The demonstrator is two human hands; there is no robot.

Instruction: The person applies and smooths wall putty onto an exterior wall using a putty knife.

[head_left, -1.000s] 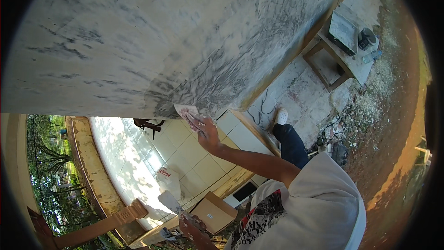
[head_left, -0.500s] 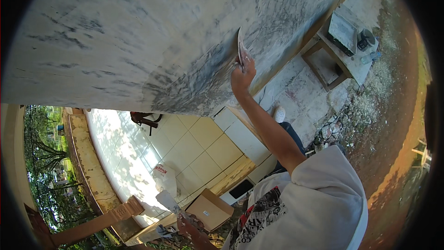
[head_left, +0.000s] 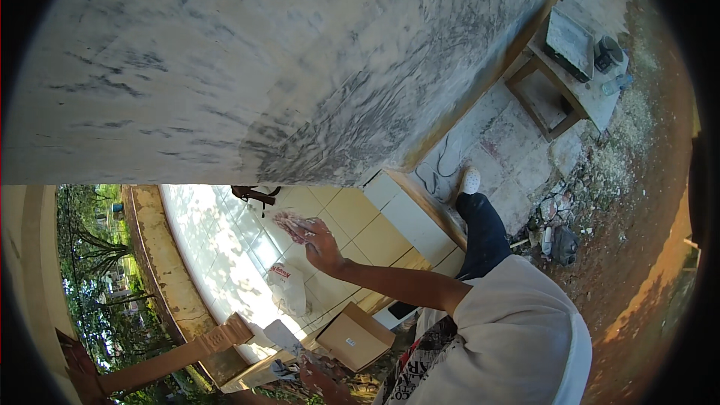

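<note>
A grey-white wall (head_left: 202, 52) fills the upper part, smeared with darker patches of filler. My right hand (head_left: 324, 249) is closed round a putty knife (head_left: 290, 223), its blade smeared by motion. That hand is off the wall, in front of the tiled floor. Low in the picture, my left hand (head_left: 324, 384) is closed on a second putty knife (head_left: 282, 335) with a broad pale blade. Greyish filler sticks to the fingers of both hands.
A cardboard box (head_left: 355, 336) and a white plastic bag (head_left: 286, 289) lie near my hands. At the right, a small table (head_left: 595, 101) bears a filler-coated tray (head_left: 570, 43), a dark pot (head_left: 609, 52) and a clear bottle (head_left: 613, 86). Rubble (head_left: 551, 217) and a cable (head_left: 437, 172) are on the ground.
My right hand has come off the wall with its putty knife and moved down and left towards my left hand. The left hand keeps its putty knife.
</note>
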